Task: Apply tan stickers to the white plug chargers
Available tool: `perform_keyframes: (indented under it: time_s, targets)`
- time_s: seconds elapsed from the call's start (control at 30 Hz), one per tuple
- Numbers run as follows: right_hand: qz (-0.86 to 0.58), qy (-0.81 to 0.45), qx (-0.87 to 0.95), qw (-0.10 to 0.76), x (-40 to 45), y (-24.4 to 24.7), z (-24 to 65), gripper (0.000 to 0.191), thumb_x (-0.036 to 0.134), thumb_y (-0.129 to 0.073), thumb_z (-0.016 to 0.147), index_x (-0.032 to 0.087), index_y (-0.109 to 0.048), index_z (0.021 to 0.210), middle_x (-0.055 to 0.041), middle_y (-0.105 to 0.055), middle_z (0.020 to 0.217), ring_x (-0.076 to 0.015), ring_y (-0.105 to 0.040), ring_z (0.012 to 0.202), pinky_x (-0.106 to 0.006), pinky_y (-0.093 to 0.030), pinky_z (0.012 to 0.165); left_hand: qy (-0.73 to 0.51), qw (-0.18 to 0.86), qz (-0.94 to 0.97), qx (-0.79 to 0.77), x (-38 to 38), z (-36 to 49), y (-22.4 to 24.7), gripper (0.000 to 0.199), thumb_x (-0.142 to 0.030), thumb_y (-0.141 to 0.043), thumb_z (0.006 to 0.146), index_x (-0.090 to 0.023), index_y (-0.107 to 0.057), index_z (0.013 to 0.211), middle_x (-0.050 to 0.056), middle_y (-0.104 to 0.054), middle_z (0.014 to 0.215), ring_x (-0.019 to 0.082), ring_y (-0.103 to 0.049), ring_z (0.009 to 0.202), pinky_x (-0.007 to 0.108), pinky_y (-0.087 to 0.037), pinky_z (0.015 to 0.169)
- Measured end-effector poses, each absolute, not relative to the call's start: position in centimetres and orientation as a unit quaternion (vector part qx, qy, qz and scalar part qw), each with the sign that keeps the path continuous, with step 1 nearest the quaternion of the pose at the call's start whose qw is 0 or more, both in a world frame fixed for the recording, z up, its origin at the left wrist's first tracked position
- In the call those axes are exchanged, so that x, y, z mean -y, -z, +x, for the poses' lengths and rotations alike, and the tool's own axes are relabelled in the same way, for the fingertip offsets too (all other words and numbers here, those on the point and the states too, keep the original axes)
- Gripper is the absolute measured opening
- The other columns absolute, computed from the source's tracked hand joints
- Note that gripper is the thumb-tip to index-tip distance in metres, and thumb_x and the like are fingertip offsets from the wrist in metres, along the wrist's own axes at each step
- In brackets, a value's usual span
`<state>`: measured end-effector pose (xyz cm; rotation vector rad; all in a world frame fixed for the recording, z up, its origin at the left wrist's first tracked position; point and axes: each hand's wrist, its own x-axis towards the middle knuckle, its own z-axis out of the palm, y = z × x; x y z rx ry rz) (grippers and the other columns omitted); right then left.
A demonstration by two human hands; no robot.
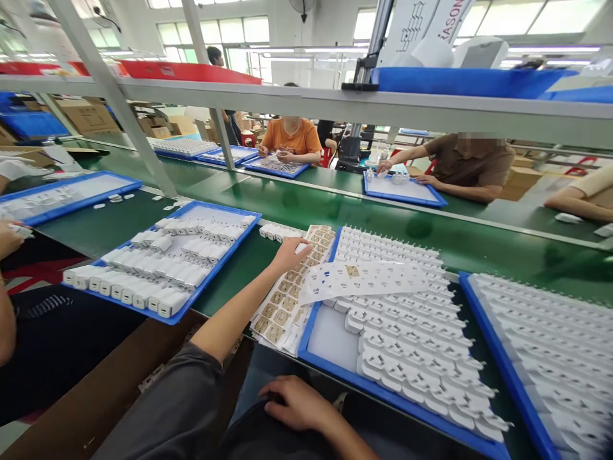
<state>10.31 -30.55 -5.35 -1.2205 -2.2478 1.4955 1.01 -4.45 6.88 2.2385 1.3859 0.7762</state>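
My left hand point(289, 254) is closed on a small white part point(301, 248), above stacked sheets of tan stickers point(282, 300). Low in the view, my right hand point(294, 402) rests on my lap with its fingers apart and holds nothing. Just beyond the left hand, a short row of white plug housings point(278, 232) sits on the green table. A translucent sheet with one tan sticker point(364, 281) lies across the sticker stack and a blue-rimmed tray point(313, 329) of white pronged pieces point(407, 345).
A blue-rimmed tray point(211, 291) of white housings stands at left, another tray point(498, 358) at right. A metal shelf beam point(287, 102) with a slanted post point(119, 108) crosses above. Several people sit around the green table point(287, 201); one person's hand shows at the far left.
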Motion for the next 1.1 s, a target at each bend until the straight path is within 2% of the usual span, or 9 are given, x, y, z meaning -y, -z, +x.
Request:
perform_keyframes:
  time_s: [0.1, 0.23, 0.37, 0.47, 0.6, 0.7, 0.83, 0.97, 1.1]
  targets:
    - [-0.369, -0.513, 0.769, 0.1, 31.3, 2.7, 10.8, 0.041, 0.035, -0.069, 0.078, 0.034, -0.073, 0.119, -0.0031, -0.077, 0.12, -0.0302, -0.071, 0.113, -0.035, -0.052, 0.1, -0.24, 0.24, 0.845, -0.413, 5.8, 2.7, -7.8, 0.047, -0.06, -0.048, 0.096, -0.025, -0.077, 0.106, 0.006, -0.072, 0.126, 0.028, -0.057, 0.128, 0.04, -0.038, 0.115]
    - [-0.309, -0.491, 0.802, 0.142, 32.0, -1.9, 12.0, 0.041, 0.037, -0.062, 0.087, 0.027, -0.069, 0.127, -0.0074, -0.075, 0.122, -0.0267, -0.071, 0.111, -0.032, -0.052, 0.098, -0.213, 0.272, 0.854, -0.39, 6.7, 5.1, -8.4, 0.05, -0.067, -0.058, 0.086, -0.023, -0.08, 0.095, 0.009, -0.074, 0.121, 0.033, -0.058, 0.126, 0.046, -0.038, 0.114]
    - [-0.292, -0.47, 0.809, 0.2, 32.6, -6.7, 14.1, 0.037, 0.036, -0.057, 0.094, 0.025, -0.068, 0.128, -0.008, -0.075, 0.121, -0.0226, -0.072, 0.109, -0.029, -0.053, 0.095, -0.225, 0.293, 0.84, -0.398, 7.1, 6.5, -9.3, 0.038, -0.055, -0.074, 0.074, -0.021, -0.077, 0.091, 0.009, -0.076, 0.111, 0.035, -0.059, 0.122, 0.048, -0.041, 0.111]
    - [-0.319, -0.434, 0.81, 0.231, 33.0, -9.7, 15.9, 0.033, 0.029, -0.055, 0.097, 0.021, -0.07, 0.125, -0.0091, -0.077, 0.115, -0.0203, -0.072, 0.106, -0.027, -0.054, 0.093, -0.255, 0.313, 0.827, -0.393, 7.8, 6.4, -10.6, 0.025, -0.041, -0.075, 0.074, -0.02, -0.074, 0.088, 0.007, -0.076, 0.108, 0.032, -0.061, 0.117, 0.045, -0.044, 0.108]
    - [-0.393, -0.311, 0.806, 0.314, 32.9, -12.6, 18.2, 0.026, 0.021, -0.052, 0.099, 0.023, -0.07, 0.119, -0.0051, -0.078, 0.106, -0.0158, -0.072, 0.097, -0.026, -0.056, 0.086, -0.287, 0.365, 0.808, -0.362, 9.5, 5.4, -12.6, 0.023, -0.038, -0.064, 0.081, -0.019, -0.068, 0.094, 0.004, -0.075, 0.097, 0.023, -0.069, 0.094, 0.035, -0.053, 0.088]
    - [-0.431, -0.117, 0.786, 0.429, 31.7, -14.0, 19.9, 0.026, 0.015, -0.054, 0.098, 0.024, -0.069, 0.117, -0.0051, -0.076, 0.102, -0.0166, -0.071, 0.095, -0.029, -0.057, 0.084, -0.296, 0.41, 0.797, -0.331, 11.3, 4.9, -13.9, 0.026, -0.038, -0.062, 0.081, -0.018, -0.065, 0.098, 0.004, -0.075, 0.091, 0.02, -0.069, 0.083, 0.029, -0.053, 0.074]
    - [-0.466, 0.122, 0.745, 0.462, 29.1, -15.2, 21.6, 0.033, 0.012, -0.059, 0.095, 0.025, -0.067, 0.124, -0.0091, -0.073, 0.108, -0.0223, -0.067, 0.1, -0.039, -0.056, 0.089, -0.309, 0.52, 0.742, -0.288, 14.4, 4.3, -15.8, 0.025, -0.033, -0.069, 0.074, -0.016, -0.069, 0.093, 0.004, -0.074, 0.09, 0.018, -0.068, 0.082, 0.027, -0.05, 0.073]
    - [-0.479, 0.17, 0.746, 0.431, 27.9, -15.5, 22.0, 0.035, 0.014, -0.061, 0.095, 0.025, -0.067, 0.127, -0.0093, -0.071, 0.107, -0.0233, -0.063, 0.099, -0.04, -0.055, 0.087, -0.283, 0.615, 0.683, -0.274, 17.0, 3.7, -17.0, 0.028, -0.032, -0.075, 0.072, -0.016, -0.073, 0.095, 0.004, -0.075, 0.087, 0.017, -0.067, 0.078, 0.025, -0.049, 0.069]
    - [-0.475, 0.156, 0.747, 0.437, 28.0, -15.4, 21.4, 0.028, 0.016, -0.063, 0.094, 0.025, -0.07, 0.12, -0.007, -0.068, 0.098, -0.021, -0.06, 0.09, -0.036, -0.055, 0.081, -0.286, 0.63, 0.675, -0.257, 18.1, 3.2, -17.3, 0.03, -0.034, -0.08, 0.073, -0.016, -0.076, 0.097, 0.003, -0.076, 0.088, 0.015, -0.067, 0.079, 0.024, -0.05, 0.072]
